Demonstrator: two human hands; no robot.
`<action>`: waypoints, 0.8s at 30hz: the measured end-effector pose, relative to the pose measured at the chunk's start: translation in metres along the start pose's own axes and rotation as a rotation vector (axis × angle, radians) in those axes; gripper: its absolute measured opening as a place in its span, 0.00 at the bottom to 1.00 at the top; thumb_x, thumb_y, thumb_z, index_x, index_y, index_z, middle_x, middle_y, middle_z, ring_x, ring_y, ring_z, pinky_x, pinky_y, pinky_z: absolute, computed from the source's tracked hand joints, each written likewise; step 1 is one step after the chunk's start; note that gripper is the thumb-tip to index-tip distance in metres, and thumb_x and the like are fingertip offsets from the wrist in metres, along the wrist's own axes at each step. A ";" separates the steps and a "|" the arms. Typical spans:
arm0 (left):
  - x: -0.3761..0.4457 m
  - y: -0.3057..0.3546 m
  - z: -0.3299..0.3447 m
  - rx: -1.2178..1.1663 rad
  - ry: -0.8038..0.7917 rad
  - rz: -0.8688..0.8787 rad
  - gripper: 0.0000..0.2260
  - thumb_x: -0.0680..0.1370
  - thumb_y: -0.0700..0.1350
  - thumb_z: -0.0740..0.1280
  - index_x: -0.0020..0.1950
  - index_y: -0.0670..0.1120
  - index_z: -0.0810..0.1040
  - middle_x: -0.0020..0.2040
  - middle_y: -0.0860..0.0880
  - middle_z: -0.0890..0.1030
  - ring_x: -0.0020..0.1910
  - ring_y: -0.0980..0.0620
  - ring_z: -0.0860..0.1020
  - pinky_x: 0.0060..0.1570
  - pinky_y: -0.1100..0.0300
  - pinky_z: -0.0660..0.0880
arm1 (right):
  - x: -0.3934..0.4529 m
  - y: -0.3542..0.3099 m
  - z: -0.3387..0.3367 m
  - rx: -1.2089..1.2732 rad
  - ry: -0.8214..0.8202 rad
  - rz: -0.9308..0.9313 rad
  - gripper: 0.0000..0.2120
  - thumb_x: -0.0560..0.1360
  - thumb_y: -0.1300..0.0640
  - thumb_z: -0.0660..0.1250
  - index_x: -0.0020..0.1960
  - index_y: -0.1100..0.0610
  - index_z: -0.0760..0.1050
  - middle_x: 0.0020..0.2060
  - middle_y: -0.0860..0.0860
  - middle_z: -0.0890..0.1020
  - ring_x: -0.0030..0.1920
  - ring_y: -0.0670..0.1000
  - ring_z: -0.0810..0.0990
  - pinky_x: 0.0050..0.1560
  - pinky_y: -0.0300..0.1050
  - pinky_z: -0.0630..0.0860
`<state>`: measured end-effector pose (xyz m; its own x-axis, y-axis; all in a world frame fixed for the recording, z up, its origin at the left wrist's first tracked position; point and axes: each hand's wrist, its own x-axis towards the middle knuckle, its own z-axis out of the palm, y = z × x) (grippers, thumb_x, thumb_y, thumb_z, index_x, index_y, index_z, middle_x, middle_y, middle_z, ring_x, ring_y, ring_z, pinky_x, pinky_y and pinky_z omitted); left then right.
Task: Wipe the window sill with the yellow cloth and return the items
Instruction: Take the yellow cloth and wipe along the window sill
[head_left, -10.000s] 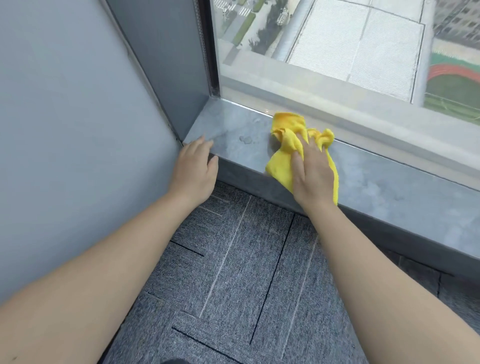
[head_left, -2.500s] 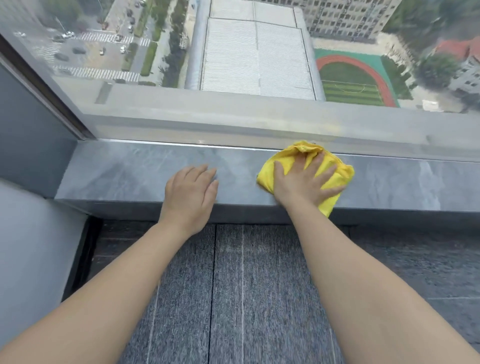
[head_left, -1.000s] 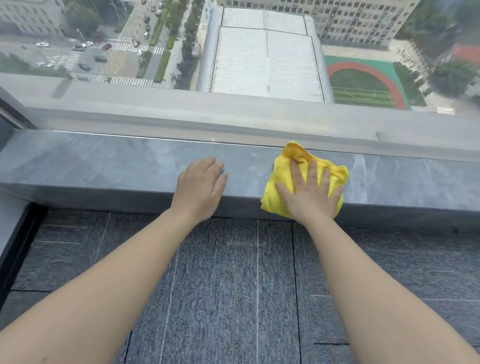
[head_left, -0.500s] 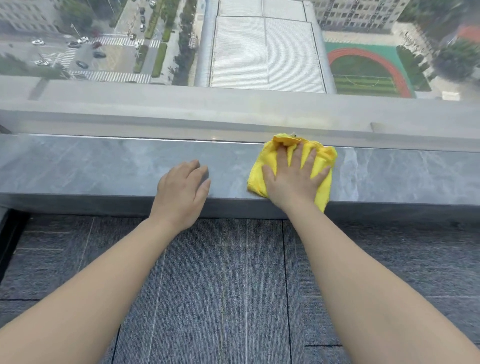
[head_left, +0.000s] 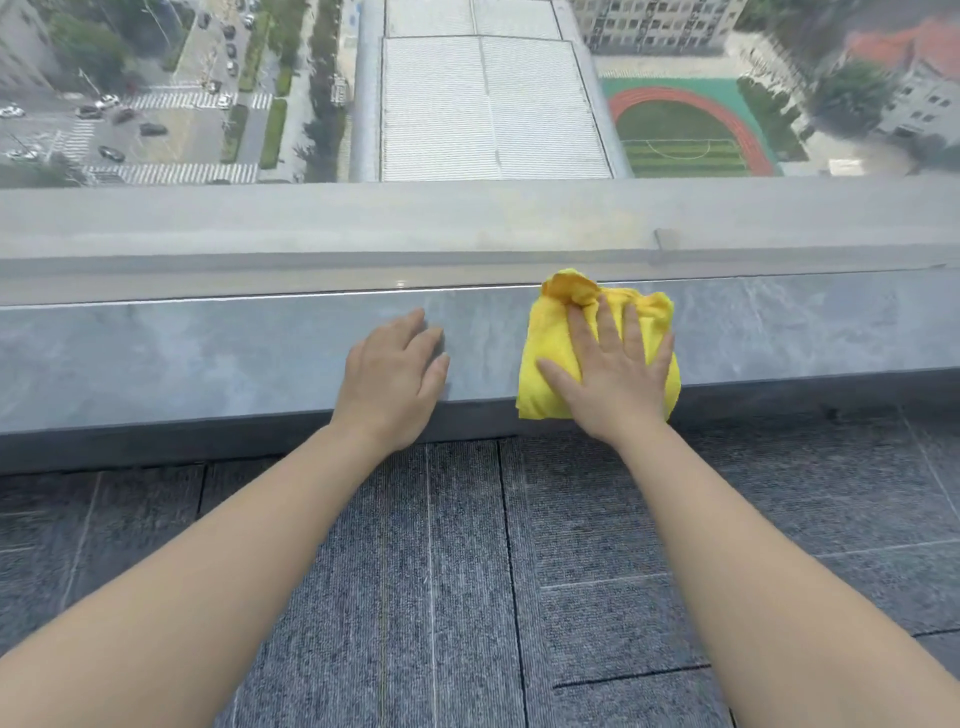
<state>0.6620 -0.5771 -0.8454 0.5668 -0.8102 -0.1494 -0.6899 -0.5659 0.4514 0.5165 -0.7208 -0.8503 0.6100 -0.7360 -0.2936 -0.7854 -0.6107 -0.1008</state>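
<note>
While the right hand (head_left: 613, 374) presses flat on the crumpled yellow cloth (head_left: 545, 358) with its fingers (head_left: 605, 325) straight and spread, the cloth lies on the grey stone window sill (head_left: 208, 358), its near edge hanging over the sill's front lip. The left hand (head_left: 392, 379) rests palm-down on the sill just beside it, fingers nearly straight and holding nothing. Grey carpet tiles (head_left: 441, 571) cover the floor below.

Crumpled yellow cloth (head_left: 545, 358) lies on grey window sill (head_left: 208, 358), overhanging its front edge.
</note>
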 end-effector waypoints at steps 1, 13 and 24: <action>0.002 0.003 0.002 0.010 -0.002 0.007 0.21 0.78 0.51 0.52 0.68 0.45 0.65 0.74 0.44 0.62 0.72 0.45 0.59 0.70 0.50 0.54 | 0.003 0.004 -0.001 0.030 0.005 0.074 0.33 0.76 0.35 0.48 0.76 0.46 0.41 0.77 0.49 0.41 0.76 0.56 0.36 0.71 0.65 0.34; 0.007 0.011 0.007 0.047 0.011 0.013 0.32 0.71 0.59 0.43 0.68 0.45 0.66 0.73 0.45 0.64 0.72 0.44 0.59 0.71 0.49 0.54 | 0.047 -0.029 -0.012 0.183 0.035 0.421 0.35 0.78 0.40 0.46 0.76 0.60 0.43 0.76 0.61 0.41 0.75 0.65 0.36 0.68 0.72 0.36; 0.021 0.073 0.014 0.075 -0.089 0.032 0.34 0.69 0.59 0.41 0.70 0.45 0.62 0.73 0.43 0.63 0.73 0.43 0.59 0.71 0.49 0.53 | 0.013 0.069 -0.017 0.001 -0.046 -0.113 0.26 0.79 0.42 0.45 0.75 0.44 0.44 0.77 0.48 0.42 0.77 0.53 0.39 0.74 0.60 0.38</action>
<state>0.6169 -0.6374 -0.8272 0.5040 -0.8365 -0.2150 -0.7408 -0.5466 0.3905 0.4723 -0.7774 -0.8447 0.6890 -0.6486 -0.3234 -0.7123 -0.6884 -0.1367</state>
